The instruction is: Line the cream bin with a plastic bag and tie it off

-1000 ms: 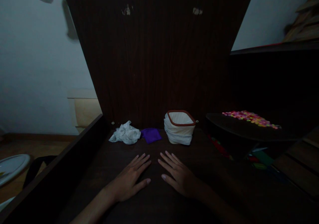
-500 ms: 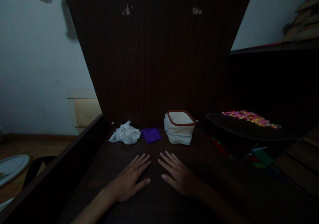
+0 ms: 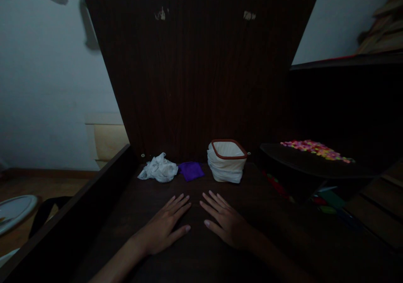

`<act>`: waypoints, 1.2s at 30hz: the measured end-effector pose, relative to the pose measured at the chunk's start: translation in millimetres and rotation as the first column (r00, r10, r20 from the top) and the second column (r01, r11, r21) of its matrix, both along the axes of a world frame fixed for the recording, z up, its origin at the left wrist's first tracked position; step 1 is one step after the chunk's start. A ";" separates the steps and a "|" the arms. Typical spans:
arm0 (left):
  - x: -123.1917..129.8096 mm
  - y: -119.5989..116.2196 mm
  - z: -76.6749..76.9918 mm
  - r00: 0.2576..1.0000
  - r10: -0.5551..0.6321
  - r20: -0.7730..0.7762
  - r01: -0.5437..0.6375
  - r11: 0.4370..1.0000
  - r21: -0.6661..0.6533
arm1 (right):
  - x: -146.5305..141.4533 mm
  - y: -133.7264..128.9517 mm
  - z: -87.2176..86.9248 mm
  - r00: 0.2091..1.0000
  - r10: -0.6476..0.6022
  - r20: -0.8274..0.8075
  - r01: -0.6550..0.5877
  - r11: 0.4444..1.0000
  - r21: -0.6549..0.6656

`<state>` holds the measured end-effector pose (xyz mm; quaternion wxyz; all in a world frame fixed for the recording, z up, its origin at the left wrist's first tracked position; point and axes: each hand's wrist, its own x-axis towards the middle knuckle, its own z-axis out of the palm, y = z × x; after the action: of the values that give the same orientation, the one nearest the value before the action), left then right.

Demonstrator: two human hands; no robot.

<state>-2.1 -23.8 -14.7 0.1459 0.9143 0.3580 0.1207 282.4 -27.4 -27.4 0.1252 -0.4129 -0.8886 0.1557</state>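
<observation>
My left hand (image 3: 165,226) lies flat on the dark wooden surface (image 3: 195,258), fingers spread, holding nothing. Beside it on the right, my right hand (image 3: 223,221) rests palm down in the same way, thumb toward the left hand and nothing in its grasp. Beyond the left hand is a crumpled white plastic bag (image 3: 160,169). A folded purple cloth (image 3: 191,171) lies between that bag and a small bin (image 3: 227,169), which has a white liner and a reddish-brown rim. Neither hand touches these objects.
A tall dark panel (image 3: 201,77) rises behind the objects. At the left runs a raised side board (image 3: 85,199). A dark corner shelf (image 3: 289,161) on the right bears a strip of pink and yellow flowers (image 3: 317,149), with green and red items underneath.
</observation>
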 end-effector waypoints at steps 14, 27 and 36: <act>3.9 -1.4 8.8 0.998 0.027 -0.055 -0.030 0.997 -0.068 | 9.7 3.3 3.6 0.998 0.020 -0.059 -0.020 1.000 0.007; 2.6 -1.1 7.6 1.000 0.001 -0.007 -0.001 0.999 -0.049 | 52.9 35.7 90.0 0.867 -0.082 -0.491 0.383 0.739 0.554; 0.4 -0.9 4.3 1.000 -0.007 0.016 0.007 1.000 -0.027 | 83.2 88.7 86.7 0.859 -0.245 -0.449 0.467 0.736 0.491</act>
<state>-1.7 -24.8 -10.4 0.1615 0.9125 0.3552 0.1224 365.6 61.3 59.4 0.4317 -0.4839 -0.7569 -0.0803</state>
